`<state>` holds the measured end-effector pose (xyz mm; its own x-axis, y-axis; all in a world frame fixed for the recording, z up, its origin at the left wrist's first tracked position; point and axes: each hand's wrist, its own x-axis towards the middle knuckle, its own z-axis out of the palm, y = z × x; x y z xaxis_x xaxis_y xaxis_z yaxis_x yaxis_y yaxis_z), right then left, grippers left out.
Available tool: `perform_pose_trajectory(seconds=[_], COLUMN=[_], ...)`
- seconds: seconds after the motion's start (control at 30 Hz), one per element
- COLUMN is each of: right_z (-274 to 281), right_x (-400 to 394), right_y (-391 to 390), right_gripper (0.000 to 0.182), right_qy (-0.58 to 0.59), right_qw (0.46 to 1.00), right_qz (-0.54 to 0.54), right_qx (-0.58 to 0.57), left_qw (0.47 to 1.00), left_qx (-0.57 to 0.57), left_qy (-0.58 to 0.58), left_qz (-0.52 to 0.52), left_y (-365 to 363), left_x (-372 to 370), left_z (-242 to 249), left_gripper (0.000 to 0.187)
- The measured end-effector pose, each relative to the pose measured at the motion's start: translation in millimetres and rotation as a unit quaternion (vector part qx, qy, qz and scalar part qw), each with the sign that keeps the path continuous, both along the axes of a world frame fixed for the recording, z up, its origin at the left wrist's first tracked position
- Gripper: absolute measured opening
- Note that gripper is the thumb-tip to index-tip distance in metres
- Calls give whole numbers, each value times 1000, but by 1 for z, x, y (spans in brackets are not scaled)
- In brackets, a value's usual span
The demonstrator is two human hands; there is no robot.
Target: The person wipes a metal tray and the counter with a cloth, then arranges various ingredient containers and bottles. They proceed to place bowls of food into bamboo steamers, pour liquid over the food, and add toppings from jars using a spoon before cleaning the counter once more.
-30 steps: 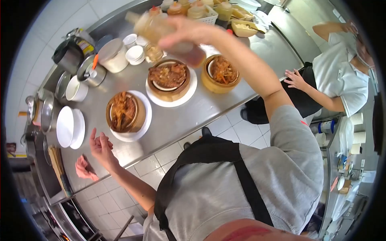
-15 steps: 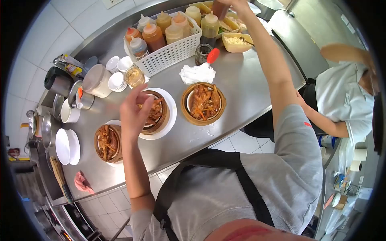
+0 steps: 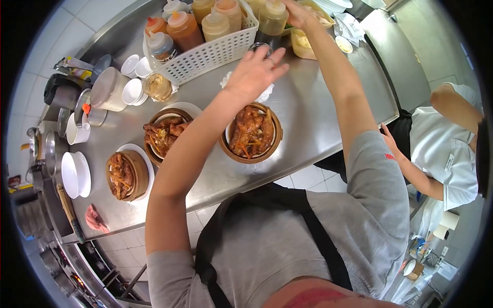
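Observation:
My left hand (image 3: 253, 74) reaches over the counter, fingers spread and holding nothing. It hovers in front of a small dark jar (image 3: 261, 47) and a crumpled white cloth (image 3: 266, 94), partly covering both. At the top edge, my right hand (image 3: 297, 14) is beside a squeeze bottle of dark sauce (image 3: 271, 25) and the yellow tubs; its fingers are cut off or hidden. Below my left hand stands a bamboo steamer (image 3: 251, 133) of glossy brown food with orange shreds. Two more steamers of similar food, the middle one (image 3: 163, 134) and the left one (image 3: 126, 177), rest on white plates.
A white perforated basket (image 3: 208, 60) holds several sauce bottles. Small white cups (image 3: 134, 92), a lidded tub (image 3: 111, 90) and white bowls (image 3: 76, 174) line the left side. A pink cloth (image 3: 95, 218) lies near the front edge. A co-worker (image 3: 439, 149) stands at right.
My left hand has moved right and away from me, from the middle steamer to the jar. The brown item at my right hand is no longer visible. The view has shifted slightly.

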<state>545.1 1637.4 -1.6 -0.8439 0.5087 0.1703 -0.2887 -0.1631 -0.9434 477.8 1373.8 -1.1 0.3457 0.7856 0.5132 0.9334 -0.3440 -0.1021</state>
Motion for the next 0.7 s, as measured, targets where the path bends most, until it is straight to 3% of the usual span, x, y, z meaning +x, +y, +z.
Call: perform_pose_trajectory(seconds=[0.07,0.1,0.17,0.27,0.3,0.33,0.37,0.4,0.47,0.53,0.57,0.63,0.67,0.7], right_z=[1,-2,-8,17,15,13,12,15,21,9,3,-7,-11,-11], right_x=[1,4,12,38,47,56,66,76,95,99,96,87,80,72], right_y=[-2,1,4,-32,-38,-44,-49,-57,-77,-98,-109,-125,-132,-139], right_gripper=[34,34,30,22,22,17,13,13,26,18,20,21,24,27], right_qy=[-102,-106,-123,-139,-140,-104,-68,-69,-255,-247,-252,-256,-278,-297], right_qw=[990,989,965,960,960,937,901,900,899,896,894,891,863,833], right_qz=[-54,-53,-150,-210,-211,-254,-293,-294,-243,-230,-201,-170,-187,-205], right_qx=[-87,-87,178,118,117,216,313,313,260,287,310,334,377,420], left_qw=[993,994,972,954,967,967,990,1000,997,950,916,821,764,765], left_qx=[39,39,-57,-118,-93,-94,-46,2,68,-47,-116,-244,-301,-298], left_qy=[110,106,219,271,234,234,132,28,-24,-294,-368,-488,-533,-533], left_qz=[-6,-5,61,53,34,32,17,2,-2,92,114,171,203,205], left_y=[15,23,36,43,42,39,35,31,18,4,0,-6,-10,-11], left_x=[14,18,21,19,16,14,11,7,-8,-24,-39,-68,-78,-82], left_z=[-3,-5,-7,3,5,5,12,16,22,28,25,12,5,-4], left_gripper=[28,28,24,22,24,24,27,30,36,37,39,40,40,40])
